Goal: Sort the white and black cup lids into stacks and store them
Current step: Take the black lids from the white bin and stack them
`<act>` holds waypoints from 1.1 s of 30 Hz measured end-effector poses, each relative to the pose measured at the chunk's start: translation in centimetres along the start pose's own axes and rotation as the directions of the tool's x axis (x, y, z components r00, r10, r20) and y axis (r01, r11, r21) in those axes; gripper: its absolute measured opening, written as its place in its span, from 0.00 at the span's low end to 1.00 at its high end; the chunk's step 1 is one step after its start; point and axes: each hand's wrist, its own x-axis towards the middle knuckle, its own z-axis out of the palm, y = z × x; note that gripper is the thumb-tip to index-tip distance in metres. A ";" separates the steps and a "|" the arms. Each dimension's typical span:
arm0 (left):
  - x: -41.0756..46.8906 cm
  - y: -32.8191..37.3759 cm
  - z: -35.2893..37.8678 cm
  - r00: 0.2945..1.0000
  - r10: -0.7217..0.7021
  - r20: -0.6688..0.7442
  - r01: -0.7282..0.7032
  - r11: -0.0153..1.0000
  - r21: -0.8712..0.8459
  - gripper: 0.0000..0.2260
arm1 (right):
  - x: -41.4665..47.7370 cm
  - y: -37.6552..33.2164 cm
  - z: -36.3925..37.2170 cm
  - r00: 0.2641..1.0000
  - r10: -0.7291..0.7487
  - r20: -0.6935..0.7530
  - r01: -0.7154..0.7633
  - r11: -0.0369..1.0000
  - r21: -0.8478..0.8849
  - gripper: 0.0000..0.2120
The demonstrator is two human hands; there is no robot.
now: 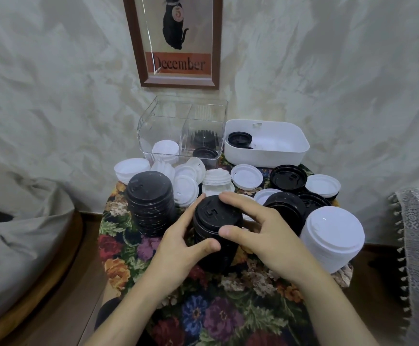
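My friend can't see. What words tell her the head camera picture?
The left hand and right hand grip a black lid stack on a flowery table. Other lids, black and white, lie around it; a clear bin and white tub behind hold a few.

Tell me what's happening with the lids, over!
Left hand, right hand hold middle black stack. Behind it, loose lids unsorted. Close either side: tall black stack, white stack.

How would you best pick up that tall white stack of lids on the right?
Grip the white stack round its side wall, low down, from the right, where nothing crowds it. It is a column of nested lids, so pinching the top would probably lift only a few.
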 end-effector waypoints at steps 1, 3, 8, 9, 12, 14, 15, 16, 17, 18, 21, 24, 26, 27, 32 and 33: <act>0.0 0.0 -0.1 1.000 -0.003 0.002 0.003 1.000 -0.009 0.50 | 0.0 0.1 0.0 1.000 0.000 -0.004 0.000 1.000 -0.016 0.26; -0.1 0.3 -0.3 1.000 0.007 -0.007 -0.007 1.000 -0.022 0.48 | 0.1 0.0 0.0 1.000 0.002 -0.006 -0.002 0.999 -0.046 0.28; 0.0 0.4 -0.5 0.999 0.020 -0.030 -0.021 0.999 -0.025 0.38 | 0.2 0.2 0.0 1.000 0.007 -0.004 -0.007 0.997 -0.071 0.30; 0.0 0.4 -0.5 0.999 0.018 -0.028 -0.019 1.000 -0.025 0.37 | 0.2 0.3 0.1 1.000 0.011 0.001 -0.011 0.998 -0.061 0.31; 0.0 0.3 -0.4 1.000 0.010 -0.011 -0.010 1.000 -0.010 0.38 | -0.2 0.6 0.1 0.999 0.030 0.021 -0.030 0.999 -0.029 0.33; -0.1 0.1 -0.5 1.000 0.005 -0.001 -0.005 1.000 0.007 0.37 | -0.4 0.9 0.1 0.999 0.030 0.023 -0.029 0.999 -0.031 0.33; -0.2 0.0 -0.6 1.000 0.007 0.004 -0.007 1.000 0.028 0.36 | -0.4 1.0 0.1 0.999 0.024 0.022 -0.023 0.999 -0.043 0.33; -0.3 -0.1 -0.7 1.000 0.006 0.009 -0.006 0.998 0.055 0.35 | -0.3 1.2 0.1 1.000 0.018 0.024 -0.017 0.998 -0.057 0.34; -0.4 -0.3 -0.8 1.000 0.006 0.012 -0.007 0.996 0.083 0.34 | -0.3 1.3 0.1 0.999 0.013 0.029 -0.011 0.998 -0.066 0.34; -0.5 -0.4 -0.9 1.000 0.008 0.012 -0.010 0.993 0.115 0.34 | -0.3 1.4 0.2 0.999 0.009 0.036 -0.007 0.997 -0.071 0.34; -0.8 -0.6 -0.9 1.000 0.020 0.022 -0.023 0.981 0.191 0.36 | -0.5 1.9 0.5 0.999 -0.003 0.043 0.005 0.999 -0.041 0.34; -1.0 -0.3 -0.9 0.999 0.013 0.043 -0.022 0.980 0.196 0.35 | -0.7 2.0 0.7 0.999 -0.004 0.039 0.005 1.000 -0.024 0.34; -0.9 0.1 -1.0 0.999 0.006 0.046 -0.014 0.984 0.176 0.33 | -0.8 1.8 0.5 0.999 0.009 0.043 -0.008 1.000 -0.007 0.33; -0.8 0.3 -1.0 0.999 0.004 0.041 -0.011 0.986 0.169 0.32 | -0.7 1.6 0.3 0.999 0.012 0.049 -0.011 1.000 -0.007 0.33; -0.3 1.1 -1.0 1.000 0.014 0.026 -0.018 0.984 0.177 0.31 | -0.6 1.3 -0.7 0.999 -0.002 0.043 0.003 1.000 -0.027 0.31; -0.2 1.2 -1.0 1.000 0.014 0.027 -0.019 0.983 0.181 0.32 | -0.7 1.3 -0.7 0.999 -0.002 0.042 0.004 0.999 -0.033 0.31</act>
